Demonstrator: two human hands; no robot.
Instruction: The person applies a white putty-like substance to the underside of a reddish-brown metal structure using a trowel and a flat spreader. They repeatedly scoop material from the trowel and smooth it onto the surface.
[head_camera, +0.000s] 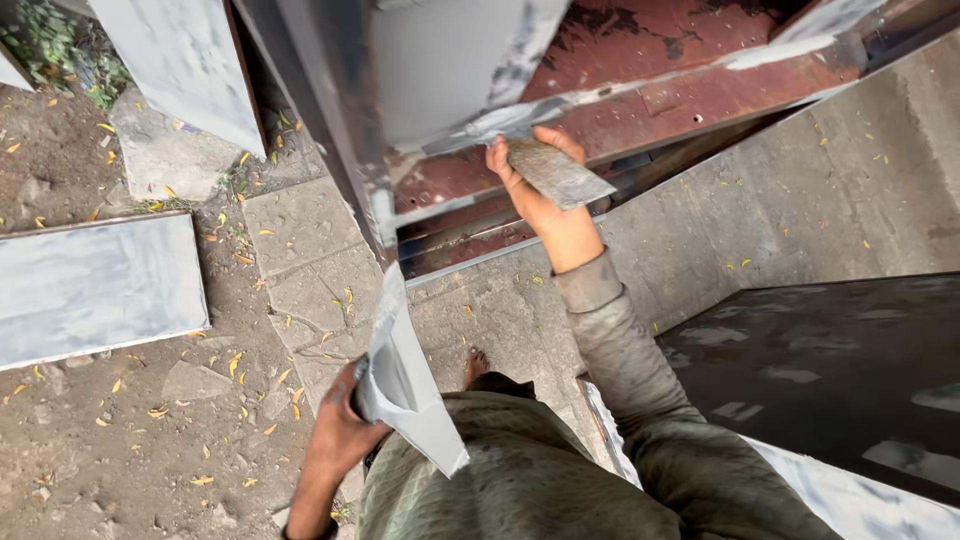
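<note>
My right hand (532, 190) is raised and grips a flat grey putty blade (560, 172), held against a rust-red metal frame (690, 95) smeared with grey filler. My left hand (345, 425) hangs low by my waist and holds a flat metal plate (405, 375) coated with grey putty, tilted on edge. My sleeve and trousers are a dusty olive green. One bare foot (477, 365) shows on the paving below.
A grey-coated panel (95, 285) lies on the dirt at left, another (185, 60) leans at top left. A dark metal sheet (840, 370) lies at right beside a concrete wall (800, 190). Yellow leaves litter the stone paving (300, 240).
</note>
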